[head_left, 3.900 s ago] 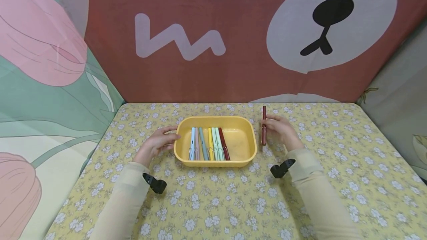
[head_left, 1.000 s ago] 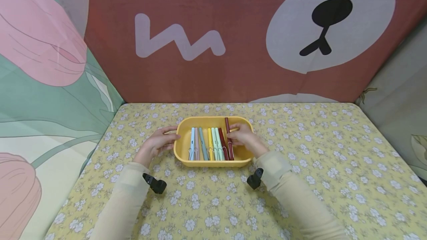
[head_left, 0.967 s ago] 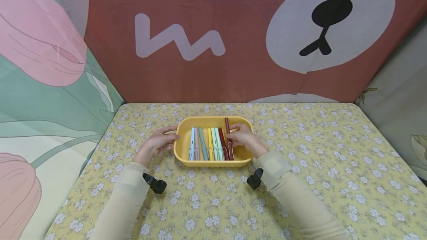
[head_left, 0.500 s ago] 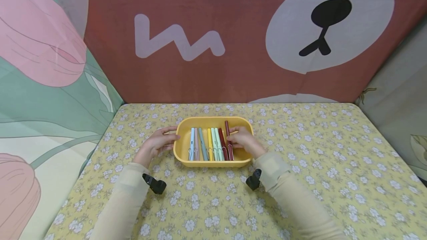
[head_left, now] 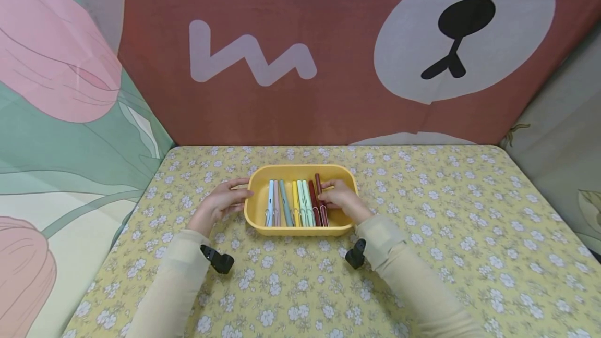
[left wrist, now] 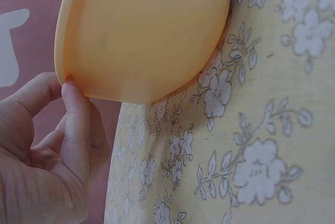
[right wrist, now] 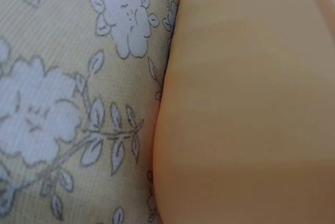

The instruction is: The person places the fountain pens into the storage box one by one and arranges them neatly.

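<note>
A yellow plastic tray [head_left: 300, 231] holds a row of clip pens. My left hand [head_left: 220, 202] pinches the tray's left end, thumb and finger on the rim in the left wrist view. Inside the tray, my right hand [head_left: 341, 200] grips a dark red pen [head_left: 317, 183] by its middle, its far end tilted up. Left of it lies another dark red pen [head_left: 314, 202]. Further left are two mint pens, a yellow pen [head_left: 295, 197], a grey-blue pen [head_left: 285, 203], a mauve pen [head_left: 276, 203] and a light blue pen [head_left: 271, 197]. The right wrist view shows only the tray's outer wall [right wrist: 246, 103] and cloth.
The table [head_left: 291, 286] is covered with yellow floral cloth. A brown bear-print curtain [head_left: 281, 113] hangs along its back edge, with a tulip-print curtain [head_left: 61, 56] on the left. Each sleeve carries a small black camera, one on the left wrist [head_left: 218, 260].
My right hand has brought the dark red pen from right of the tray into it. Over the last second the pen has sunk lower and shifted slightly left. My left hand stays put.
</note>
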Demonstrator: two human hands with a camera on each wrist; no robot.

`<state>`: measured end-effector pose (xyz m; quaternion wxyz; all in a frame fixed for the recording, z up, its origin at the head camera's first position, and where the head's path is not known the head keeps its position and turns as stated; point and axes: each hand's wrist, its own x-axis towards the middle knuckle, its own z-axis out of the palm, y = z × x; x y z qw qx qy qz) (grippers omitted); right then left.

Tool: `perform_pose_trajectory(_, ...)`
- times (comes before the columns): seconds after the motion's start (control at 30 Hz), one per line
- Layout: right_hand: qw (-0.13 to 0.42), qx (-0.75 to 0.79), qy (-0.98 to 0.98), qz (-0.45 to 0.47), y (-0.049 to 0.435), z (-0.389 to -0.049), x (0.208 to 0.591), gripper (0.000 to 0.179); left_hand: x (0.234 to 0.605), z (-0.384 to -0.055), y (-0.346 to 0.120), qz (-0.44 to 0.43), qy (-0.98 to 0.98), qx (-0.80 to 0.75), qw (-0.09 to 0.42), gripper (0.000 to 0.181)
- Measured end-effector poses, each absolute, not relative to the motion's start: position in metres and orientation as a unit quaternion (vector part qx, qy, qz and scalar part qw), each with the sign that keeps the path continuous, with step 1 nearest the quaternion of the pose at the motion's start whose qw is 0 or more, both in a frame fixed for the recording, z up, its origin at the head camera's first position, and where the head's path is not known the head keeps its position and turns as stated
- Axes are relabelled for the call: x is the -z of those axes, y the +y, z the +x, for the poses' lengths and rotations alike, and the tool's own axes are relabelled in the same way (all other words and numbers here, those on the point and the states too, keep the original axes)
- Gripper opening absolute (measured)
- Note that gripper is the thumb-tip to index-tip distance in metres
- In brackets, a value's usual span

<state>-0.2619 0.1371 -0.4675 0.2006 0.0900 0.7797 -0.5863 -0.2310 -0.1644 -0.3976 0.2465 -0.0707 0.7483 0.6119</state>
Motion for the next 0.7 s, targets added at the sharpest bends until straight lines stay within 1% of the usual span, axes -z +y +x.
perform_pose_trajectory(0.1, 0.203, 0.598, 0.771, 0.079, 0.148, -0.288, 0.511, 0.038, 0.397, -0.231, -0.164, -0.071, 0.749, -0.611, 0.246, 0.063)
perform_pose_trajectory(0.13, 0.204, 0.598, 0.771, 0.078, 0.149, -0.289, 0.513, 0.038, 0.397, -0.231, -0.164, -0.071, 0.749, -0.611, 0.246, 0.063)
perform_pose_trajectory(0.2, 0.204, 0.589, 0.777, 0.087, 0.144, -0.281, 0.498, 0.038, 0.397, -0.231, -0.163, -0.071, 0.749, -0.611, 0.246, 0.063)
perform_pose_trajectory(0.27, 0.207, 0.574, 0.786, 0.095, 0.137, -0.262, 0.467, 0.041, 0.397, -0.231, -0.163, -0.072, 0.748, -0.612, 0.246, 0.063)
perform_pose_trajectory(0.33, 0.209, 0.564, 0.793, 0.101, 0.13, -0.245, 0.438, 0.041, 0.397, -0.231, -0.163, -0.073, 0.748, -0.612, 0.245, 0.063)
perform_pose_trajectory(0.4, 0.208, 0.557, 0.797, 0.104, 0.126, -0.234, 0.421, 0.039, 0.397, -0.231, -0.163, -0.074, 0.748, -0.612, 0.245, 0.064)
perform_pose_trajectory(0.5, 0.208, 0.56, 0.795, 0.104, 0.124, -0.228, 0.413, 0.038, 0.396, -0.231, -0.163, -0.075, 0.748, -0.612, 0.244, 0.064)
perform_pose_trajectory(0.7, 0.196, 0.556, 0.801, 0.104, 0.123, -0.228, 0.418, 0.036, 0.396, -0.229, -0.163, -0.08, 0.745, -0.616, 0.245, 0.063)
